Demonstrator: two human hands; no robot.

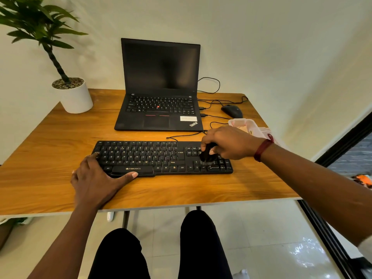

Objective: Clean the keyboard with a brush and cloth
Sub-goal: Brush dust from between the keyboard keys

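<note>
A black keyboard [153, 156] lies across the front half of the wooden desk [60, 137]. My left hand [96, 180] rests flat on its near left corner, thumb stretched along the front edge under the space bar. My right hand [227, 143] hovers over the number pad at the right end, fingers closed around a small black brush [207, 157]. The bristles touch the keys beside the arrow cluster. No cloth is clearly visible.
An open black laptop [161, 87] stands behind the keyboard, with cables [213, 101] running right to a black mouse [231, 110]. A clear pinkish plastic box [247, 125] sits by my right wrist. A potted plant [74, 97] occupies the far left corner.
</note>
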